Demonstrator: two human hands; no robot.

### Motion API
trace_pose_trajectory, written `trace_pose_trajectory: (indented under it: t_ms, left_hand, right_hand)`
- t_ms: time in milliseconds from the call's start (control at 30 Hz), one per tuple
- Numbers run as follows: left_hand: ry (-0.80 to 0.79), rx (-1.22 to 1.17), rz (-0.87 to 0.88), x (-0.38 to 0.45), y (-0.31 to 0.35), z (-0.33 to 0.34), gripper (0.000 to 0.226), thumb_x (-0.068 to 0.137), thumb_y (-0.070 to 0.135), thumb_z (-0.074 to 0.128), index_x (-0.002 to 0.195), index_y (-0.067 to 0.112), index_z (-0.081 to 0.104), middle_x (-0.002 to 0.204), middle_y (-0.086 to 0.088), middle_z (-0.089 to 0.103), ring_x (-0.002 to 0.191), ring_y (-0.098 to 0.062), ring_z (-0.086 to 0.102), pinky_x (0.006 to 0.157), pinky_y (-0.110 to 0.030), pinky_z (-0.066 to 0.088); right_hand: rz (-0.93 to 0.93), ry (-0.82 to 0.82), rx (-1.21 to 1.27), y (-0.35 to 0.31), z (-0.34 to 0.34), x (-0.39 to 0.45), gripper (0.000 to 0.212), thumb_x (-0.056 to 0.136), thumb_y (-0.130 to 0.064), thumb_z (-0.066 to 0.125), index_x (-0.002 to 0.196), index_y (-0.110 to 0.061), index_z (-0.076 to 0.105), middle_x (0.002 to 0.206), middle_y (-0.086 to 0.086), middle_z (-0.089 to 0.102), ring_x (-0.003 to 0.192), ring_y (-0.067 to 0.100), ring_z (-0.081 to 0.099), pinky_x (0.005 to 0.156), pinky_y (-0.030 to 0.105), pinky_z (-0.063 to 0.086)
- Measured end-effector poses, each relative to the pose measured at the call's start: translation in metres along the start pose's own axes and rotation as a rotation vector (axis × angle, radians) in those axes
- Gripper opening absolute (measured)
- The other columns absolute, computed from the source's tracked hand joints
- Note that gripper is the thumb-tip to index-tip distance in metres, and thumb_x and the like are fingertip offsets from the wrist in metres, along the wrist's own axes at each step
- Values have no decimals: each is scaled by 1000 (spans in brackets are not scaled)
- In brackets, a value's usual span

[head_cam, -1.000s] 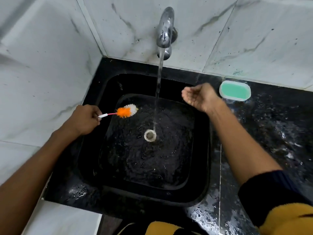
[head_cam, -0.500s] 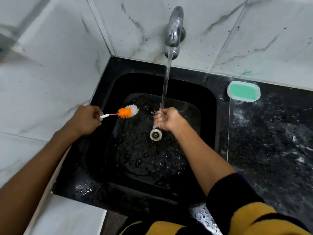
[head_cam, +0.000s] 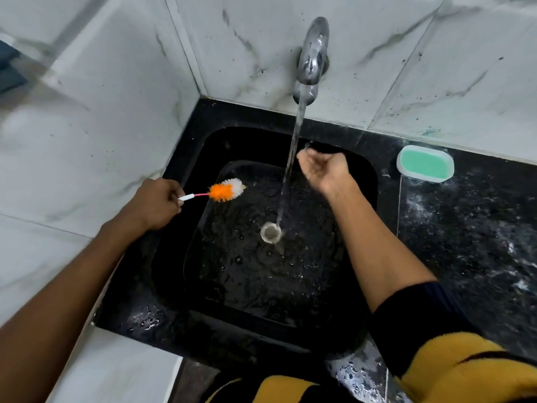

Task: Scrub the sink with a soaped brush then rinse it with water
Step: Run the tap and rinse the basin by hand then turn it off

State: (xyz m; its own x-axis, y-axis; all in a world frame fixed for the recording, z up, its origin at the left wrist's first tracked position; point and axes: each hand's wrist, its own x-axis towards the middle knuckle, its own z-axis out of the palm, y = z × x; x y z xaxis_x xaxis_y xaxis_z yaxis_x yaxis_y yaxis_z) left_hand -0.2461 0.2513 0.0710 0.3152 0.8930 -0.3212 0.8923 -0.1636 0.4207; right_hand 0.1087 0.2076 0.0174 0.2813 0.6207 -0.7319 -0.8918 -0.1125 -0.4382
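Note:
A black square sink is set in a black stone counter, its floor wet around a round drain. Water streams from the chrome tap down beside the drain. My left hand grips the handle of a small brush with orange and white bristles, held over the sink's left side. My right hand is cupped, palm up, just right of the water stream above the basin's back right, holding nothing solid.
A white soap dish with a green soap bar sits on the counter at the back right. White marble tile walls close in the left and back. The counter right of the sink is wet.
My right hand dipped down to the stream near the drain, then rose back up and right of the water. The left hand and brush stayed in place.

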Motion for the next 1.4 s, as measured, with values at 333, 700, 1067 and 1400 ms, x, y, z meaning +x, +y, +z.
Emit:
trace_pose_trajectory:
  t_ms: [333,700,1067,1400]
  left_hand:
    - [10,0,13,-2,-2,-1,16,81,-3,65,84,10,72,73,-9,72,73,-26,68,64,-31,50]
    - [15,-21,-12,-6,-12,2,15,81,-2,67,83,12,72,73,-8,71,71,-26,69,63,-31,52]
    - [18,0,-10,-2,-7,2,15,82,0,68,83,15,72,73,-6,71,72,-24,68,59,-25,43]
    - [-6,-22,-21,-8,-8,4,17,82,1,67,79,17,71,71,-7,71,70,-25,67,57,-27,47]
  right_hand:
    - [262,32,-189,88,-23,-17,36,101,-11,25,72,-8,47,64,6,46,56,15,38,53,24,35]
    - [282,37,-137,57,-15,-5,42,100,-16,22,61,-19,38,49,-2,37,41,13,29,41,19,22]
    - [-108,20,145,-3,9,-3,36,100,-6,29,88,4,62,79,19,69,73,27,70,76,34,60]
    - [235,95,-231,84,-10,-8,38,99,-13,23,71,-9,49,64,5,46,52,16,39,51,23,32]
